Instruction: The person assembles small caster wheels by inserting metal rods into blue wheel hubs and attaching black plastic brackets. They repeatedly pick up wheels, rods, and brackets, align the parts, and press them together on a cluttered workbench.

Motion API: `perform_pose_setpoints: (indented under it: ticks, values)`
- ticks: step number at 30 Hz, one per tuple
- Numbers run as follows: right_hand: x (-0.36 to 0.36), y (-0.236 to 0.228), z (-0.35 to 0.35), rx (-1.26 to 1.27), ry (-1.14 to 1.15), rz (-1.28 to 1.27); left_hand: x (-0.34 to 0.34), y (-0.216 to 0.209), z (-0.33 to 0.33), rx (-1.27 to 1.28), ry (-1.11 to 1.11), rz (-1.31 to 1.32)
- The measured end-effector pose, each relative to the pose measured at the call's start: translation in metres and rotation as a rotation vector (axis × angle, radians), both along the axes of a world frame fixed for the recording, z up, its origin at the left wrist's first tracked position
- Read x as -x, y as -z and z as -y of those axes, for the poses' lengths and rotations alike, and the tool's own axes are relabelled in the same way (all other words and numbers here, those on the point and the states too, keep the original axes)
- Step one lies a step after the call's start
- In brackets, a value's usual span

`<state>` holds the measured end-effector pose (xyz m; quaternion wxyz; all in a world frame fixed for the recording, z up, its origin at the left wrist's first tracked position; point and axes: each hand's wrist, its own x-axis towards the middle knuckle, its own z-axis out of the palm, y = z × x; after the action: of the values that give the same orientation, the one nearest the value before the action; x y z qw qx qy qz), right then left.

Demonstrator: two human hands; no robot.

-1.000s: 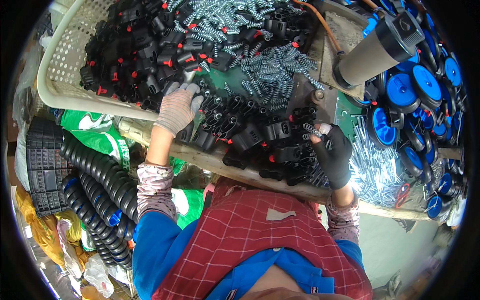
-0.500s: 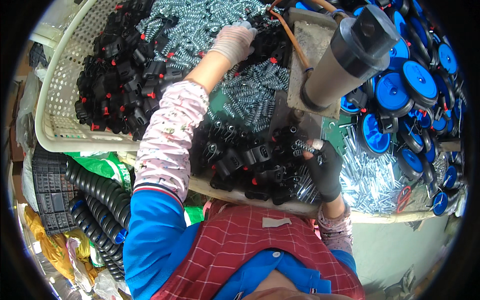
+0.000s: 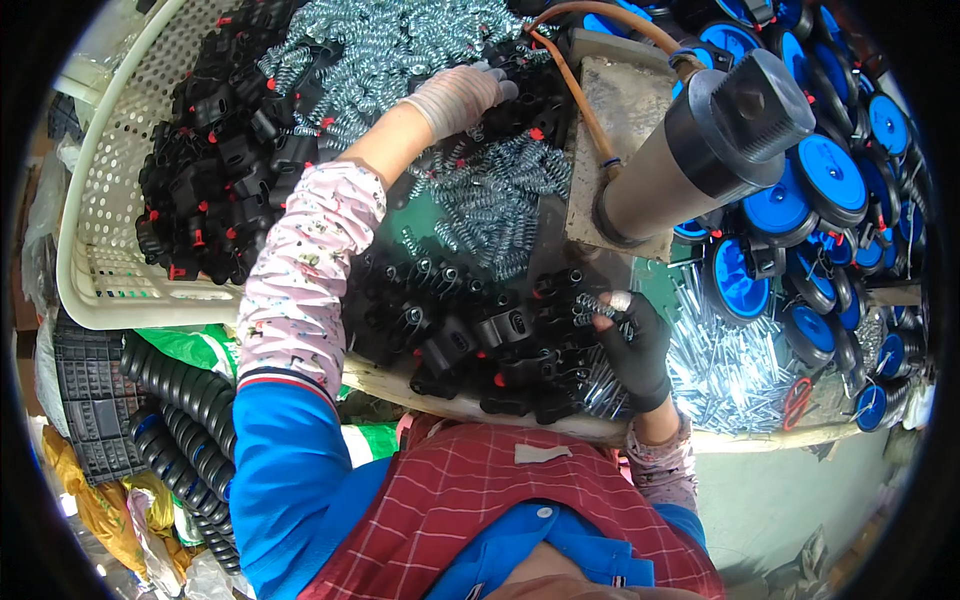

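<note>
My left hand [image 3: 455,102], in a pale glove, reaches over the far part of the bench with its fingers bent together among black plastic housings [image 3: 530,72]. Whatever lies under its fingertips is hidden. A large heap of silvery coil springs [image 3: 370,50] spreads beside it, and a smaller spring pile [image 3: 495,200] lies nearer. My right hand [image 3: 638,350] wears a black fingerless glove, with tape around one finger. Its thumb and finger close on small coil springs [image 3: 586,308]; the exact number is unclear. Further black housings [image 3: 450,345] with red tabs lie left of it.
A cream perforated basket [image 3: 85,220] holds black housings at left. A grey cylinder with a black cap [image 3: 690,150] rises on a metal block. Blue-centred wheels [image 3: 830,175] are piled at right, near metal pins [image 3: 725,360] and red-handled scissors [image 3: 797,402]. Black wheel stacks [image 3: 185,400] stand lower left.
The whole view has shifted slightly. My left hand has moved a little right and nearer, over the black housings. My right hand keeps its place and its pinch on the springs.
</note>
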<state>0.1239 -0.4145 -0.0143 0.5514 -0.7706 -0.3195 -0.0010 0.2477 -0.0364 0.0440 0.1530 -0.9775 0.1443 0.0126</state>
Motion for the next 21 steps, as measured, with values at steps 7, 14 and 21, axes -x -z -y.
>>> perform_pose_setpoints:
  ticks: [7, 14, 21]
  values:
    - [0.000, -0.004, 0.002, 0.082, -0.015, 0.026, -0.043, -0.017, 0.006, -0.077, 0.132, -0.062]
    - [0.000, -0.004, 0.002, 0.140, 0.003, 0.043, -0.068, -0.022, 0.018, -0.395, 0.344, -0.120]
    - [0.002, -0.002, 0.004, 0.077, 0.039, 0.038, 0.016, -0.053, 0.007, 0.397, 0.150, 0.013]
